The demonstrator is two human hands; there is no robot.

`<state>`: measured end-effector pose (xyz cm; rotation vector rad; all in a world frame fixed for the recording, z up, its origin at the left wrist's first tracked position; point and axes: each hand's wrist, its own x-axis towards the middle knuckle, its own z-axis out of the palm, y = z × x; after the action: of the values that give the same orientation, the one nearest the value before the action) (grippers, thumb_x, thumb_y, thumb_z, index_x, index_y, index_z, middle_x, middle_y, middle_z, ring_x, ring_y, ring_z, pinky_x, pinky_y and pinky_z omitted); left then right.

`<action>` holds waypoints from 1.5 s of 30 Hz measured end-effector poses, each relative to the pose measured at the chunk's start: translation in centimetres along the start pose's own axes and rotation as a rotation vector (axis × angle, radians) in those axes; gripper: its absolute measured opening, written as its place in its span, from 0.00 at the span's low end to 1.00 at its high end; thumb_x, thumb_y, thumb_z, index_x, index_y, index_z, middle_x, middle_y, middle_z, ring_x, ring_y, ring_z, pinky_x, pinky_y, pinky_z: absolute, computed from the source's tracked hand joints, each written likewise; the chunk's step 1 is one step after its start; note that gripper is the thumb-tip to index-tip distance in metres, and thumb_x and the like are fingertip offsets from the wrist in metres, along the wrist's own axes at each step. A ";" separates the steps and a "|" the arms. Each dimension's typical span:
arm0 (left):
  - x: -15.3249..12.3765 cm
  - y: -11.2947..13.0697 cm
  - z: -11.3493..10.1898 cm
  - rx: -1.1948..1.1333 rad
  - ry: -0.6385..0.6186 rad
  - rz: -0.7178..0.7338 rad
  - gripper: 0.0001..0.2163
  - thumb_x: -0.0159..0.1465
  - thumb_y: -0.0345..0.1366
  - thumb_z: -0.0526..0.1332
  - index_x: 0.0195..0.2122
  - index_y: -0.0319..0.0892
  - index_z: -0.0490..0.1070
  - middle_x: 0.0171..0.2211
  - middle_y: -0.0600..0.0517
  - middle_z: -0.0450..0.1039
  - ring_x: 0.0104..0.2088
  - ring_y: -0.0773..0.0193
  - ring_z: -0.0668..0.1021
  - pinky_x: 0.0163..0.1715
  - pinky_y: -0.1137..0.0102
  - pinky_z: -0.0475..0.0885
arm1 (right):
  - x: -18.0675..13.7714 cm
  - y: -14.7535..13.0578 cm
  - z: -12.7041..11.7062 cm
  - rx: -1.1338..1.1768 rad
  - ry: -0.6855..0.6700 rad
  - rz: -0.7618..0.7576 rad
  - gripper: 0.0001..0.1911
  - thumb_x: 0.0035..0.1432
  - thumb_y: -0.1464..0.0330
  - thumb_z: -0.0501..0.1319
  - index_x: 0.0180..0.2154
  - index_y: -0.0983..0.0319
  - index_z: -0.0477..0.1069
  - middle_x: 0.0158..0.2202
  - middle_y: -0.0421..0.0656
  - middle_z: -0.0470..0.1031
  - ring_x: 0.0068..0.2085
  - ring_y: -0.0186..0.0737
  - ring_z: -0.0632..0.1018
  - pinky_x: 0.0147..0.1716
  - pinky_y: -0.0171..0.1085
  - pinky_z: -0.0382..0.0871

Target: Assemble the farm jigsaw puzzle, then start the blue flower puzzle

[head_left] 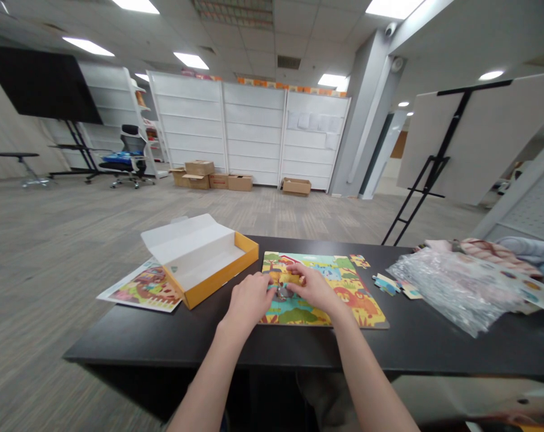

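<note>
A colourful animal jigsaw puzzle (328,307) lies on a flat board on the dark table, with lions, trees and water in its picture. My left hand (253,295) rests at the puzzle's left side, fingers curled in and fingertips on a puzzle piece (281,293) with a grey animal. From the right, my right hand (316,289) reaches to that same piece with thumb and fingers bent around it. The fingers partly cover the piece, so its edges are hard to make out. Part of a red outline shows on the board just beyond the right fingers.
An open yellow box (222,273) with a white inside stands left of the puzzle, on a printed picture sheet (146,287). Loose puzzle pieces (386,284) lie to the right, beside a clear plastic bag (461,285). The black table's (299,353) front edge runs below my forearms.
</note>
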<state>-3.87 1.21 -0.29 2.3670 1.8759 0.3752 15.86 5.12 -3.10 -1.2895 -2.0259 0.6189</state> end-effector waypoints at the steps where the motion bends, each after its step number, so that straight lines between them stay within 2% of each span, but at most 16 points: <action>1: 0.0 0.0 0.0 0.000 -0.004 -0.002 0.10 0.69 0.40 0.55 0.44 0.46 0.75 0.43 0.47 0.77 0.45 0.53 0.79 0.39 0.64 0.74 | -0.1 -0.2 -0.1 -0.042 -0.011 0.002 0.25 0.52 0.70 0.69 0.53 0.61 0.74 0.52 0.50 0.78 0.51 0.48 0.78 0.51 0.47 0.71; 5: -0.2 0.1 -0.2 -0.005 -0.018 -0.004 0.10 0.68 0.41 0.57 0.44 0.46 0.75 0.43 0.47 0.77 0.45 0.52 0.79 0.39 0.64 0.74 | -0.3 -0.4 0.0 -0.183 -0.053 -0.036 0.25 0.52 0.65 0.73 0.52 0.59 0.76 0.52 0.50 0.77 0.55 0.54 0.74 0.57 0.52 0.65; 8: -0.2 0.2 -0.1 -0.012 -0.017 0.005 0.11 0.67 0.43 0.59 0.45 0.46 0.76 0.44 0.47 0.76 0.46 0.52 0.78 0.40 0.64 0.74 | -0.2 -0.3 0.4 -0.234 -0.069 -0.062 0.19 0.54 0.64 0.72 0.49 0.58 0.79 0.50 0.50 0.76 0.55 0.54 0.74 0.58 0.52 0.64; 11: -0.1 0.2 0.1 -0.013 -0.019 0.029 0.11 0.67 0.42 0.59 0.47 0.45 0.76 0.46 0.46 0.76 0.48 0.52 0.77 0.42 0.63 0.74 | -0.3 -0.2 0.5 -0.247 -0.079 -0.059 0.18 0.55 0.64 0.71 0.49 0.59 0.79 0.49 0.50 0.75 0.55 0.53 0.73 0.58 0.50 0.64; 14: 0.1 0.1 0.5 -0.020 -0.018 0.096 0.13 0.68 0.39 0.58 0.51 0.46 0.74 0.51 0.46 0.75 0.51 0.52 0.75 0.47 0.62 0.73 | -0.7 -0.1 -0.4 -0.235 -0.039 -0.034 0.18 0.56 0.66 0.70 0.49 0.60 0.78 0.48 0.50 0.75 0.52 0.50 0.75 0.54 0.47 0.67; 16: 0.2 -0.1 1.0 -0.024 -0.015 0.159 0.15 0.69 0.37 0.57 0.55 0.48 0.72 0.56 0.48 0.73 0.54 0.51 0.73 0.50 0.59 0.72 | -1.2 0.2 -1.5 -0.234 0.024 -0.016 0.15 0.59 0.69 0.67 0.49 0.61 0.78 0.46 0.49 0.76 0.49 0.47 0.77 0.51 0.44 0.69; 20: 0.4 -0.3 1.9 -0.024 -0.039 0.244 0.18 0.70 0.33 0.54 0.59 0.53 0.70 0.64 0.52 0.68 0.59 0.51 0.70 0.55 0.55 0.70 | -2.2 0.7 -3.4 -0.260 0.081 -0.014 0.09 0.64 0.70 0.62 0.42 0.61 0.81 0.42 0.48 0.79 0.45 0.46 0.78 0.50 0.44 0.69; 29: 0.8 -0.1 2.2 -0.006 -0.082 0.263 0.18 0.71 0.32 0.52 0.56 0.55 0.73 0.62 0.53 0.70 0.61 0.48 0.70 0.54 0.51 0.72 | -2.5 -0.3 -1.7 -0.246 -0.092 -0.072 0.10 0.60 0.73 0.64 0.43 0.61 0.81 0.49 0.49 0.80 0.52 0.47 0.78 0.56 0.44 0.68; 34: 0.9 0.0 2.2 -0.010 -0.089 0.244 0.18 0.70 0.32 0.52 0.55 0.54 0.74 0.61 0.52 0.71 0.61 0.49 0.70 0.55 0.52 0.71 | -2.4 -0.5 -1.6 -0.253 -0.135 -0.065 0.10 0.61 0.73 0.63 0.43 0.62 0.81 0.46 0.48 0.82 0.55 0.48 0.77 0.57 0.44 0.67; 40: 0.8 0.5 1.9 -0.009 -0.071 0.242 0.14 0.70 0.35 0.55 0.52 0.50 0.76 0.58 0.49 0.74 0.59 0.50 0.72 0.54 0.53 0.71 | -2.3 -0.8 -1.8 -0.238 -0.136 -0.073 0.08 0.61 0.73 0.63 0.36 0.61 0.82 0.43 0.47 0.81 0.51 0.45 0.78 0.52 0.39 0.68; 45: 0.8 1.2 1.4 -0.010 -0.044 0.234 0.11 0.71 0.39 0.57 0.48 0.46 0.77 0.54 0.48 0.76 0.56 0.50 0.74 0.53 0.55 0.71 | -2.7 -1.9 -2.5 -0.315 -0.143 0.017 0.08 0.62 0.71 0.62 0.35 0.62 0.82 0.38 0.46 0.80 0.42 0.43 0.78 0.45 0.37 0.68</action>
<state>-2.20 1.85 -1.28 2.5732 1.5785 0.3472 17.37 2.00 -0.87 -1.4789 -2.3013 0.4201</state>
